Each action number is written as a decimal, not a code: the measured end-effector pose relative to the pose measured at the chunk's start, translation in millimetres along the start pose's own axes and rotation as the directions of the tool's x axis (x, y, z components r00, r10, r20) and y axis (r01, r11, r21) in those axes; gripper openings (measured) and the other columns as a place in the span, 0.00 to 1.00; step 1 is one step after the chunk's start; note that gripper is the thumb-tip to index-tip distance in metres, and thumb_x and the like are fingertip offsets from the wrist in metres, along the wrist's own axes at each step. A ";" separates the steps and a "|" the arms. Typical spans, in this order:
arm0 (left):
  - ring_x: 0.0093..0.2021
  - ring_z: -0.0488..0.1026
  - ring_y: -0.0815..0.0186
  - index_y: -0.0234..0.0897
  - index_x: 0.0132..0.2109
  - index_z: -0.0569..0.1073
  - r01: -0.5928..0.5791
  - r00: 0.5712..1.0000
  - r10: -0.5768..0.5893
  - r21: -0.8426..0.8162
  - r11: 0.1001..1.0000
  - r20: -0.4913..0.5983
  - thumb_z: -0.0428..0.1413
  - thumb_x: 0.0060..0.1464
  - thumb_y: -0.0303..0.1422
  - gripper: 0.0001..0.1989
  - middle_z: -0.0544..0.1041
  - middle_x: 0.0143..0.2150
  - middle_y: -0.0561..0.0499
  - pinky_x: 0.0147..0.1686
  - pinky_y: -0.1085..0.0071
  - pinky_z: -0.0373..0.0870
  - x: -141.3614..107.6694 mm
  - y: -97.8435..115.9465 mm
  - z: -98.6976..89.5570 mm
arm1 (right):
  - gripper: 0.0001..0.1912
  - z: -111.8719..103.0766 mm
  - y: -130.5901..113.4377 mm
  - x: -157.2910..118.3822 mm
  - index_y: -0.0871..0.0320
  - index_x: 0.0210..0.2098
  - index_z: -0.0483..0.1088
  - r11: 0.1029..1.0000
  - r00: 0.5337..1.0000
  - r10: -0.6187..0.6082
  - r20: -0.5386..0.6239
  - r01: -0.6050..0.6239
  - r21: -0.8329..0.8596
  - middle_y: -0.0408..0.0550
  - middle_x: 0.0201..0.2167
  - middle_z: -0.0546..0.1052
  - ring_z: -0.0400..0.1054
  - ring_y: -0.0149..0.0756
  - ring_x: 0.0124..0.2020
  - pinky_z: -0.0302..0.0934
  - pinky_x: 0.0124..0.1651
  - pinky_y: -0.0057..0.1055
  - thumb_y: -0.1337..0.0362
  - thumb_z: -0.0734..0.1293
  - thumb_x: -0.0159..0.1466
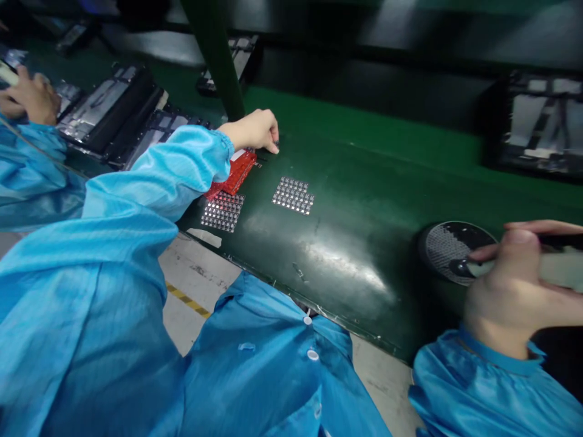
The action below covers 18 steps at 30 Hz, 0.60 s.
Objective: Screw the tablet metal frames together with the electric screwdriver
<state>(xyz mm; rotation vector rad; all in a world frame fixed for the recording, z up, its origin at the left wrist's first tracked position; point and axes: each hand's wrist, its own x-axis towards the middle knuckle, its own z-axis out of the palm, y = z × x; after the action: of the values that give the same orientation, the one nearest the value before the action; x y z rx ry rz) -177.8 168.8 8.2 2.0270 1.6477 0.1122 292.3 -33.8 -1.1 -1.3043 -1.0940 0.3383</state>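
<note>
Pressing its curled fingertips down on the green conveyor belt (364,200), the left hand (255,130) sits just past the far end of a red tray (237,172), which lies partly under the wrist and the blue sleeve (150,182); the fingers are bent nearly closed, and something tiny may be pinched at their tips, though it is too small to tell. Just nearer the body than that grip lie two flat sheets of small square parts: one sheet (223,211) touching the near end of the red tray, the other sheet (294,195) apart, off toward the right hand. They lie flat and within easy reach of the fingers, which looks like a handy layout for picking from them. The right hand (510,291) is wrapped shut around a pale pen-like tool (560,270), thumb on top, holding it low and level so its dark tip meets a round black dish (449,250) with a fine mesh pattern, directly ahead of the grip. Well beyond the left hand, dark trays with silvery parts (104,112) line the belt, where another person's hand (30,97) works.
</note>
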 end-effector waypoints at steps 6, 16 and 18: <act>0.39 0.82 0.55 0.37 0.39 0.86 0.083 0.997 -0.083 0.018 0.996 -0.002 0.79 0.41 0.40 0.19 0.86 0.37 0.46 0.44 0.62 0.74 0.2 6.1 -2.8 | 0.44 5.6 -1.7 -1.1 0.66 0.56 0.54 0.986 0.996 -0.088 0.001 0.087 0.145 0.50 0.38 0.70 0.71 0.25 0.33 0.64 0.26 0.23 0.45 0.78 0.57; 0.42 0.82 0.56 0.34 0.43 0.87 -0.085 0.996 0.085 0.048 0.995 -0.016 0.77 0.48 0.34 0.15 0.86 0.39 0.45 0.45 0.64 0.73 -10.0 10.0 -6.0 | 0.50 4.0 4.8 3.6 0.66 0.56 0.54 0.980 0.996 -0.084 -0.011 0.085 0.179 0.50 0.37 0.70 0.71 0.25 0.34 0.65 0.26 0.23 0.39 0.79 0.53; 0.42 0.82 0.56 0.34 0.44 0.88 -0.222 0.975 0.222 0.152 0.963 0.018 0.75 0.51 0.31 0.13 0.86 0.39 0.45 0.46 0.64 0.71 -9.2 9.9 -10.8 | 0.53 4.1 6.4 4.4 0.66 0.57 0.53 0.983 0.998 -0.059 -0.019 0.061 0.173 0.48 0.37 0.70 0.70 0.23 0.34 0.64 0.27 0.22 0.36 0.78 0.52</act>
<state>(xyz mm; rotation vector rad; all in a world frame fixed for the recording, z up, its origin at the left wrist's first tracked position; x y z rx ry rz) -175.4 162.6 24.2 2.3235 1.4623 0.0652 293.6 -26.2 -5.2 -1.1155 -1.0659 0.3711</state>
